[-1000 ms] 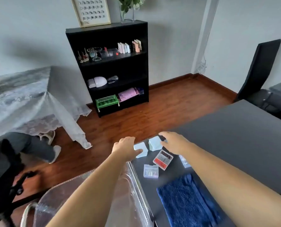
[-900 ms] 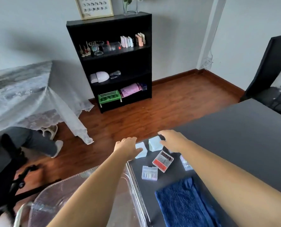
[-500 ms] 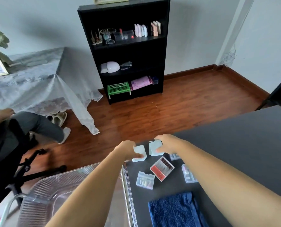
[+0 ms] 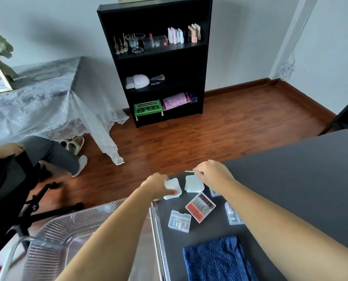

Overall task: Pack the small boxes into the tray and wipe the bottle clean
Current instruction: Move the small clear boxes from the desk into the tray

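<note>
My left hand grips a small frosted white box at the near left corner of the dark table. My right hand holds a second frosted white box just to its right, lifted slightly off the table. On the table below lie a red-lined clear box, a small clear box with pale pieces, and two more clear boxes partly hidden by my right forearm. The clear ribbed tray sits at lower left under my left arm. No bottle is in view.
A folded dark blue towel lies at the table's near edge. A black shelf unit stands against the far wall. A seated person's leg and a black chair are at left, beside a lace-covered table.
The view has tilted down and swung left. Both hands have closed on the two frosted boxes and drawn them slightly nearer.
</note>
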Demonstrator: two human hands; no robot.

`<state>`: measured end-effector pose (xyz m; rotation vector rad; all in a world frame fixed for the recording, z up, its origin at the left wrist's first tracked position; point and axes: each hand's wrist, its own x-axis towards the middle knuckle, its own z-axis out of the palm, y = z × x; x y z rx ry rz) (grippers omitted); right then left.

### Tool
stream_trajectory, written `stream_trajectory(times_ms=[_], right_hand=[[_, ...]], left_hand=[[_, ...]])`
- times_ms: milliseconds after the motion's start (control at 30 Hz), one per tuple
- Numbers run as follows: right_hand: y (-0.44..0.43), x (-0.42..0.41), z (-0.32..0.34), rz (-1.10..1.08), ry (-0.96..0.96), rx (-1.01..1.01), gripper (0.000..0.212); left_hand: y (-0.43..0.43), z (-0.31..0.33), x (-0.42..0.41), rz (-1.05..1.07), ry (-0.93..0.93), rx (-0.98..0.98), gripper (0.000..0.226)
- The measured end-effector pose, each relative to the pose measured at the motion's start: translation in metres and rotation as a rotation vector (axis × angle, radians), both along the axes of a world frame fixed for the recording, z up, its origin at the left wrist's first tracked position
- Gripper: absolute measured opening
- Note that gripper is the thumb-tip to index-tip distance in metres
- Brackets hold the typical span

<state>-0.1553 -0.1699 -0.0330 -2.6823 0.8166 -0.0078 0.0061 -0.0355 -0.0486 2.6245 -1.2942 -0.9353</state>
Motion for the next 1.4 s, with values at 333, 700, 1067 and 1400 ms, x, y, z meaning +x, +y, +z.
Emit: stream_trajectory(times_ms=[333, 700, 1067, 1400], right_hand=[[0.017, -0.023, -0.021, 0.124, -0.077, -0.314, 0.024], [0.006, -0.006, -0.015, -0.017, 0.039, 0.091, 0.027], [-0.016, 0.037, 0.011, 0.07, 0.543, 0.294, 0.051], [-0.012, 0.043, 0.017, 0.085, 0.616, 0.293, 0.044]], left_hand=[[0.002, -0.001, -0.001, -0.001, -0.001, -0.015, 0.064], [0.003, -0.004, -0.001, -0.008, 0.024, -0.012, 0.065], [-0.008, -0.001, 0.001, -0.092, -0.028, 0.066, 0.068], [-0.007, -0.001, -0.007, -0.104, 0.032, 0.067, 0.057]])
